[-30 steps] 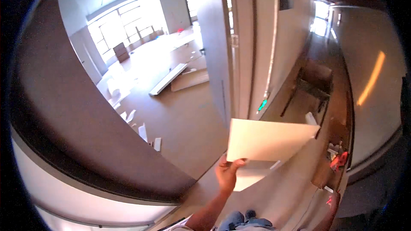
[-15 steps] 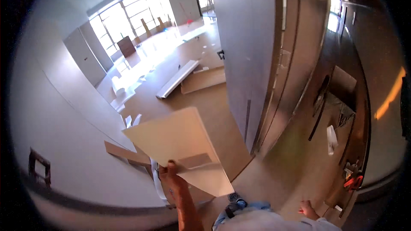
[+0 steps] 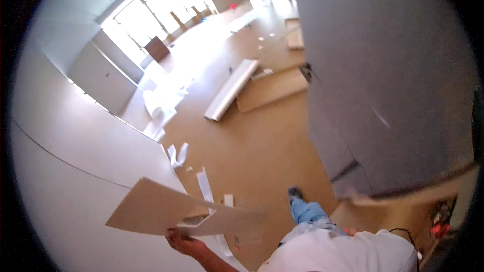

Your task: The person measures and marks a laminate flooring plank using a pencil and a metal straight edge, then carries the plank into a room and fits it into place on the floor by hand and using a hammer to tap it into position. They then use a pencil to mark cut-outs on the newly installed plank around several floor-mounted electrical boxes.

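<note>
A flat, beige, rectangular panel with a rectangular cut-out point(image 3: 161, 205) is in the lower left of the frame; the left hand point(image 3: 185, 243), the nearer one, pinches its lower edge just beside the opening; from that grip the panel extends mainly upward, its long axis running left to right, its right end blurred; the right hand point(image 3: 351, 231) appears only as a small reddish patch beside the white cloth shirt point(image 3: 343, 252), bottom right of centre; I cannot tell its grip; thin white strips point(image 3: 204, 184) lie on the smooth brown floor point(image 3: 252, 156).
</note>
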The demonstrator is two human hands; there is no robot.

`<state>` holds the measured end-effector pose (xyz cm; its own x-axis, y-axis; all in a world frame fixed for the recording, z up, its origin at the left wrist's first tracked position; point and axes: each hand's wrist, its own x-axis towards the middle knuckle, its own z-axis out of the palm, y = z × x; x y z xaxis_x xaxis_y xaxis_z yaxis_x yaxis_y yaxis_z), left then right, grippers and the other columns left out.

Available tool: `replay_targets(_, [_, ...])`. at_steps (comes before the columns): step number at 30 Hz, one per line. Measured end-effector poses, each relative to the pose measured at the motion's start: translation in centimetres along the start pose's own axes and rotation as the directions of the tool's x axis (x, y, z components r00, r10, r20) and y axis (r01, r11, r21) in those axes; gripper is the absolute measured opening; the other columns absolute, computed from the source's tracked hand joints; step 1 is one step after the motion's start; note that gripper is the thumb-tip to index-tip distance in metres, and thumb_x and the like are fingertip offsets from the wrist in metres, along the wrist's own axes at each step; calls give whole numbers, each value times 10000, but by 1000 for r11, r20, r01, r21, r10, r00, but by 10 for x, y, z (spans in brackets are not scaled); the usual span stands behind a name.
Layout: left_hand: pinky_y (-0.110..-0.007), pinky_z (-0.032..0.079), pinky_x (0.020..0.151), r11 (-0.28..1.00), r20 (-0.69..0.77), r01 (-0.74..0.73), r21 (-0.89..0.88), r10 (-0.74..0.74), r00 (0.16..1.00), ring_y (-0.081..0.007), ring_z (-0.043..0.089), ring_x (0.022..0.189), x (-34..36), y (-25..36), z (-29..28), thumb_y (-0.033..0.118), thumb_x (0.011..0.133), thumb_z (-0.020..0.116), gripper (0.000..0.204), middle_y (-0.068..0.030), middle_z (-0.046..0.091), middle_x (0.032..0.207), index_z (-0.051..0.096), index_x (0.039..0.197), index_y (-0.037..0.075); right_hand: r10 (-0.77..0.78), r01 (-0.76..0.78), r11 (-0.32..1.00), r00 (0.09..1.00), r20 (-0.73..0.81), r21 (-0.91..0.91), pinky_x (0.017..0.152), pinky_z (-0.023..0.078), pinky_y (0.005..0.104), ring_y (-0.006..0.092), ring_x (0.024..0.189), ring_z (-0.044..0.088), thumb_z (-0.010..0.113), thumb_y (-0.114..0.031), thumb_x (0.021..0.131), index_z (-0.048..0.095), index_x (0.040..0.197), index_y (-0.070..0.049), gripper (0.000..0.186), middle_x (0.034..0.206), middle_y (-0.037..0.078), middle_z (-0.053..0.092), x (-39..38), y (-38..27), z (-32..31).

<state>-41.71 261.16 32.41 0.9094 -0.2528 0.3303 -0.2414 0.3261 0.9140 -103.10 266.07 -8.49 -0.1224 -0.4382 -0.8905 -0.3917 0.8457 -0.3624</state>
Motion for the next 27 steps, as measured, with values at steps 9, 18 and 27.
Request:
replay_targets(9, [-415, 503, 867, 973, -297, -148, 176, 196, 934, -296, 585, 1008, 134, -24, 179, 377, 909, 551, 432, -175, 576, 1076, 550, 1088, -16, -712, 694, 693, 701, -35, -197, 688, 483, 379, 206, 732, 612, 640, -408, 878, 686, 974, -34, 389, 793, 113, 660, 126, -538, 40])
replay_targets(18, [-403, 467, 1003, 999, -218, 33, -35, -40, 975, -276, 544, 1194, 274, -155, 362, 161, 739, 748, 690, -141, 570, 1283, 479, 1340, -46, -771, 758, 637, 631, -90, -142, 601, 476, 369, 172, 640, 591, 590, -361, 908, 645, 869, -22, 346, 678, 66, 611, 173, -868, 54])
replay_targets(27, [-434, 460, 920, 954, 269, -187, 236, 121, 955, -300, 574, 1049, 436, -330, 617, 360, 897, 646, 541, -183, 581, 1179, 535, 1229, -53, -402, 431, 901, 869, -287, 41, 524, 478, 375, 214, 553, 595, 586, -318, 894, 631, 920, -17, 305, 677, 95, 617, 311, -941, -22])
